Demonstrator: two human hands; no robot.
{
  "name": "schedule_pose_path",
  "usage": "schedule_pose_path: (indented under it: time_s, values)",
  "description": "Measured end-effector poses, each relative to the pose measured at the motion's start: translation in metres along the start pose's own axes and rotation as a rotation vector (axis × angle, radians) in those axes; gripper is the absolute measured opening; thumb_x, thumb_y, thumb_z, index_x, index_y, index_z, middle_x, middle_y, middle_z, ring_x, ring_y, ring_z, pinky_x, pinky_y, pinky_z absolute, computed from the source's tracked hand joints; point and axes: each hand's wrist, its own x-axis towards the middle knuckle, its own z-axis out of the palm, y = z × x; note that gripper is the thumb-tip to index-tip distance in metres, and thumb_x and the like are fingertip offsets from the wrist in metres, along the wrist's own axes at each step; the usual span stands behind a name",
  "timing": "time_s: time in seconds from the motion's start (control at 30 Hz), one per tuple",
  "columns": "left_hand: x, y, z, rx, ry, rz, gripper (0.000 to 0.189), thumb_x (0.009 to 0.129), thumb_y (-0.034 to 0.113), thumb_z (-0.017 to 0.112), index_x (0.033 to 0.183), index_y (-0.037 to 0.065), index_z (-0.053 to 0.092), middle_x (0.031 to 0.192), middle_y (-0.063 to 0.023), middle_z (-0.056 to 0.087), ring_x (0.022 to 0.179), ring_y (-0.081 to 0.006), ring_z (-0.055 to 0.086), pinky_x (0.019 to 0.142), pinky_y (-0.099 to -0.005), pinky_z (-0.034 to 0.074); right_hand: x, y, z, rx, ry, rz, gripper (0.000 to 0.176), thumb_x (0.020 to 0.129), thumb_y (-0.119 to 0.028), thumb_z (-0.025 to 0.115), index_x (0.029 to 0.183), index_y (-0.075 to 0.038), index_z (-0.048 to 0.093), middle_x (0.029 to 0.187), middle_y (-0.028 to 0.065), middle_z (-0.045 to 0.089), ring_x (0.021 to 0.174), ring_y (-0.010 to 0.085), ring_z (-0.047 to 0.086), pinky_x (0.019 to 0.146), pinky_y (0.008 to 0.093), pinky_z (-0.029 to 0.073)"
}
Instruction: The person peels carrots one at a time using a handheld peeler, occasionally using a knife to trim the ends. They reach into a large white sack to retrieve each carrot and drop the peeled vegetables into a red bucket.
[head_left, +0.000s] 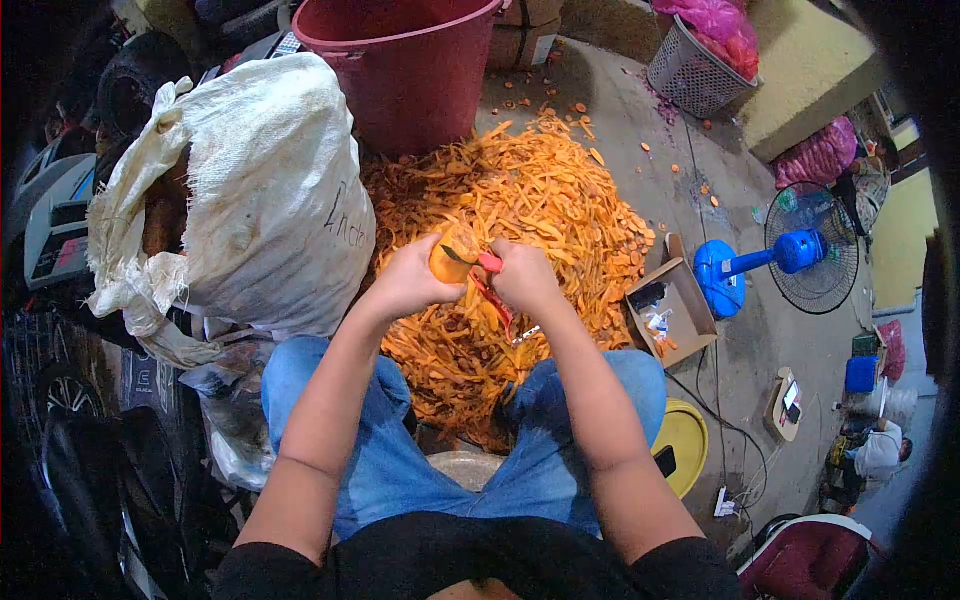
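My left hand (pixel 410 282) is wrapped round a thick orange root piece (pixel 450 266), like a carrot, above the pile. In my right hand (pixel 525 277) is the red handle of a small knife (pixel 488 262), its dark blade lying against the top of the orange piece. Below both hands spreads a large heap of orange peelings (pixel 540 190). Another red-handled tool (pixel 495 303) shows just under my right hand, partly hidden by it.
A white woven sack (pixel 270 190) stands at the left, a dark red tub (pixel 400 80) behind the heap. To the right are an open cardboard box (pixel 680 310), a blue fan (pixel 740 262), cables and a yellow lid (pixel 685 440). A person (pixel 880 450) is at the far right.
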Motion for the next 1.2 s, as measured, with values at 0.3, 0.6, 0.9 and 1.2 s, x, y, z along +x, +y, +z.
schedule_pose_path:
  time_s: [0.3, 0.6, 0.9, 1.2]
  values:
    - [-0.017, 0.013, 0.019, -0.038, -0.325, 0.110, 0.050, 0.055, 0.017, 0.068, 0.098, 0.003, 0.046, 0.087, -0.0053, 0.052, 0.082, -0.0122, 0.049, 0.074, -0.0257, 0.038, 0.018, 0.085, 0.064, -0.074, -0.161, 0.291, 0.035, 0.064, -0.032, 0.055, 0.073, 0.002, 0.058, 0.073, 0.0215, 0.056, 0.072, 0.0296, 0.055, 0.062, 0.0371, 0.043]
    - [-0.004, 0.006, 0.016, 0.081, 0.033, 0.378, 0.046, 0.053, 0.011, 0.067, 0.093, 0.007, 0.047, 0.095, -0.0091, 0.043, 0.094, -0.0217, 0.042, 0.084, -0.0311, 0.031, 0.028, 0.051, 0.137, 0.465, -0.231, -0.136, 0.033, 0.066, -0.025, 0.055, 0.090, -0.003, 0.055, 0.087, 0.0116, 0.057, 0.078, 0.0226, 0.055, 0.067, 0.0307, 0.043]
    - [0.007, 0.005, 0.011, 0.288, 0.277, 0.245, 0.047, 0.050, 0.015, 0.070, 0.091, 0.004, 0.049, 0.089, -0.0101, 0.049, 0.088, -0.0250, 0.048, 0.077, -0.0314, 0.038, 0.014, 0.017, 0.060, 1.316, -0.265, 0.399, 0.022, 0.082, -0.014, 0.038, 0.099, -0.005, 0.050, 0.083, 0.0038, 0.055, 0.069, 0.0106, 0.052, 0.063, 0.0239, 0.042]
    - [0.011, -0.011, 0.005, 0.341, 0.231, -0.023, 0.054, 0.053, 0.021, 0.071, 0.094, 0.000, 0.044, 0.089, -0.0128, 0.051, 0.084, -0.0233, 0.051, 0.074, -0.0303, 0.039, 0.018, 0.018, 0.060, 0.851, 0.215, 0.319, 0.020, 0.078, -0.017, 0.046, 0.081, 0.002, 0.053, 0.065, 0.0143, 0.054, 0.059, 0.0222, 0.051, 0.057, 0.0313, 0.039]
